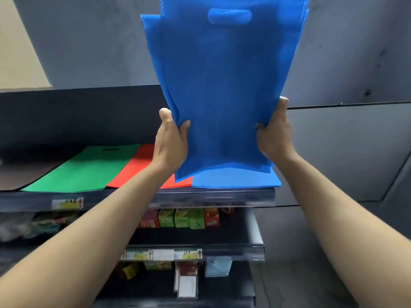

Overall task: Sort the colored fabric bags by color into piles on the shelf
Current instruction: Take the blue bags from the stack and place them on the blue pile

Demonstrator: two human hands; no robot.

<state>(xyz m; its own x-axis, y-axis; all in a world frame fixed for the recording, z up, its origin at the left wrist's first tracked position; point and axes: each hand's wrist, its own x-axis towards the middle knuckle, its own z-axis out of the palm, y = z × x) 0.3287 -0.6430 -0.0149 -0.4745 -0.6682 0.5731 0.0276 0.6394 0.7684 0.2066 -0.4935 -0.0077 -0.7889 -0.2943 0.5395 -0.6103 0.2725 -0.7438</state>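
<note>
Bare forearms (89, 252) reach up and forward from the bottom corners of the view, and each ends in a hand clamped on a bundle of blue bags (222, 85). The left hand (171, 141) pinches the bundle's left edge low down, its thumb lying on the near face and its fingers hidden behind the fabric. The right hand (275, 134) grips the right edge in the same way at about the same height.

The bundle is held upright in the air above the right end of the top shelf (200, 198), with its handle cut-out (229, 16) at the top. A second bag's edge sticks out at the upper left, so the hands hold more than one bag; how many cannot be told. The bottom edge hangs just over a flat blue pile (235, 181) that lies at the shelf's right end.

Just left of the blue pile, touching it, lies a red pile (138, 167), partly hidden by the left wrist. Beside that lies a green pile (89, 170) with a dark handle slot near its far end. Further left the shelf board shows bare and brown.

A yellow price label (67, 203) sits on the shelf's front rail. On the shelf below stand small green boxes (181, 218) and a red box (211, 216) side by side, blurred. A grey wall (89, 41) rises behind the shelf.
</note>
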